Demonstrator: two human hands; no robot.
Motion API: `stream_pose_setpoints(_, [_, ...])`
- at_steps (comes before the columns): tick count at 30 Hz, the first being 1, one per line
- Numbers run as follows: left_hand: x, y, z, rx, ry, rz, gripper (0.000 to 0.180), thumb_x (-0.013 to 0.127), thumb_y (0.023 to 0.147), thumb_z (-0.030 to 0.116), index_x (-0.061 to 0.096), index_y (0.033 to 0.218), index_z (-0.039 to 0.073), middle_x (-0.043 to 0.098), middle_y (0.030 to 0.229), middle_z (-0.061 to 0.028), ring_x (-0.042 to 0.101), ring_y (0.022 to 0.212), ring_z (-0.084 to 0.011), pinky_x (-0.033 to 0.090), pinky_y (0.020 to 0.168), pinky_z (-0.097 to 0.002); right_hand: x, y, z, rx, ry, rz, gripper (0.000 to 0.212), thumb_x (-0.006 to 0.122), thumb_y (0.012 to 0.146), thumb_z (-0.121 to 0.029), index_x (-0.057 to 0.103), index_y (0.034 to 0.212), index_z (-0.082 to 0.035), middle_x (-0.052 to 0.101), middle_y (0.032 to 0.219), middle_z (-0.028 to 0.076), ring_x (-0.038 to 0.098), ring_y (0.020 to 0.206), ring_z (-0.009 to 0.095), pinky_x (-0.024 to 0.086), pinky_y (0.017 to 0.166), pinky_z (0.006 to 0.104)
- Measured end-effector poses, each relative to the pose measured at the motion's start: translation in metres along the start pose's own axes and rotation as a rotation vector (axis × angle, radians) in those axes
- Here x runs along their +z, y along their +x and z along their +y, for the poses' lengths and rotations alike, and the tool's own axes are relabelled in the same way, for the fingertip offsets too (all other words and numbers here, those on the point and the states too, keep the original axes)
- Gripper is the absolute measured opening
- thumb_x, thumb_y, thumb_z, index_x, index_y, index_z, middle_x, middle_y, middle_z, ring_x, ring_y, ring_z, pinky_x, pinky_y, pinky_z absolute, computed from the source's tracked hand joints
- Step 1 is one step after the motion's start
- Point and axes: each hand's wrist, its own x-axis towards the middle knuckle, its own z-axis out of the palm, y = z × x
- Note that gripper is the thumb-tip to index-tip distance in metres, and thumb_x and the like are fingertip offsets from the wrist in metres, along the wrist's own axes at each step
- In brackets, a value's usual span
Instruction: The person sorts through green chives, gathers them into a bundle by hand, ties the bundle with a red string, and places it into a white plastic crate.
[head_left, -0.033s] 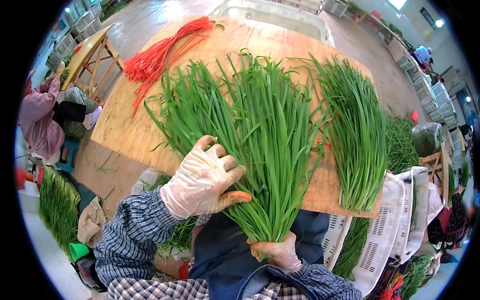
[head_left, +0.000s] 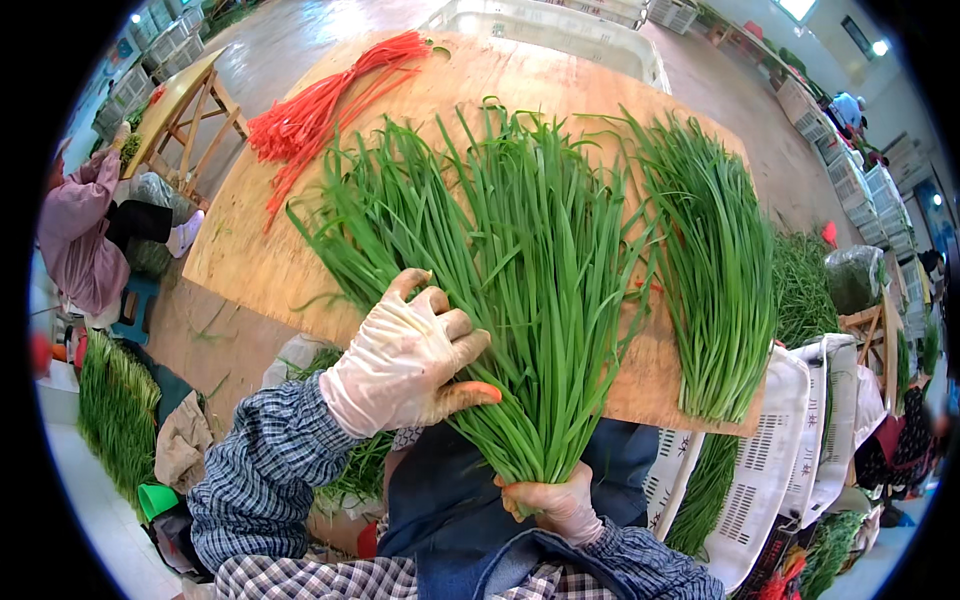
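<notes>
A large bunch of garlic chives (head_left: 550, 270) fans out over the wooden board, its leaf tips away from me. At the near end my right hand (head_left: 555, 505), in a thin pale glove, is closed around the gathered stalks, just past the board's edge. My left hand (head_left: 410, 355), gloved too, rests against the left side of the bunch with fingers bent and apart; an orange covering shows on its thumb tip. Leaves pass beneath that hand, hiding part of its contact. A second bunch of chives (head_left: 715, 290) lies on the board to the right.
Red ties (head_left: 330, 105) lie at the far left of the wooden board (head_left: 240, 240). White crates (head_left: 750, 500) stand at my right, with chives among them. More chives (head_left: 110, 420) stand at the left. A person (head_left: 85, 230) sits at far left beside another table (head_left: 175, 105).
The leaves on the left side of the bunch have shifted slightly. Both hands stay almost where they were.
</notes>
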Motion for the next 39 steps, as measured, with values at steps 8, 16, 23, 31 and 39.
stream_pose_setpoints(8, [0.015,0.021,-0.007,-0.037,-0.098,-0.058,0.043,0.057,0.078,0.046,0.063,0.099,0.009,0.058,0.067,-0.0090,0.058,0.067,-0.0273,0.037,0.086,-0.0448,-0.003,0.001,0.004,-0.051,0.047,-0.072,0.030,0.066,0.066,0.003,0.056,0.094,0.007,0.061,0.080,0.014,0.058,0.058,0.018,0.046,0.046,0.0259])
stream_pose_setpoints(16, [0.006,0.072,-0.052,-0.463,0.359,-0.501,0.021,0.050,0.062,0.008,0.061,0.079,0.006,0.061,0.064,-0.0083,0.060,0.060,-0.0241,0.042,0.061,-0.0361,-0.009,-0.003,0.007,-0.149,-0.054,-0.012,0.032,0.066,0.065,0.004,0.055,0.094,0.010,0.061,0.078,0.018,0.058,0.054,0.020,0.046,0.044,0.0281])
stream_pose_setpoints(23, [-0.032,-0.005,-0.072,-0.419,0.513,0.688,0.028,0.054,0.079,0.005,0.056,0.107,0.002,0.058,0.099,-0.0162,0.059,0.083,-0.0268,0.044,0.074,-0.0385,-0.007,-0.003,0.000,-0.055,0.020,-0.034,0.028,0.065,0.066,0.005,0.056,0.092,0.009,0.061,0.077,0.015,0.057,0.055,0.018,0.046,0.046,0.0270])
stream_pose_setpoints(31, [0.032,-0.090,0.059,-0.875,-1.403,-0.283,0.057,0.066,0.078,0.038,0.053,0.113,-0.004,0.061,0.102,-0.0155,0.059,0.090,-0.0234,0.047,0.083,-0.0334,0.005,-0.007,0.005,-0.055,0.079,-0.157,0.039,0.069,0.064,-0.005,0.055,0.098,0.007,0.061,0.080,0.016,0.057,0.054,0.019,0.045,0.043,0.0276])
stream_pose_setpoints(39, [-0.028,-0.040,0.083,-0.747,-1.561,0.314,0.071,0.075,0.066,0.042,0.048,0.113,-0.004,0.060,0.097,-0.0102,0.059,0.084,-0.0175,0.049,0.072,-0.0287,0.057,-0.010,-0.008,-0.149,0.146,-0.437,0.034,0.070,0.068,-0.001,0.054,0.098,0.006,0.060,0.082,0.016,0.058,0.057,0.019,0.046,0.045,0.0290])
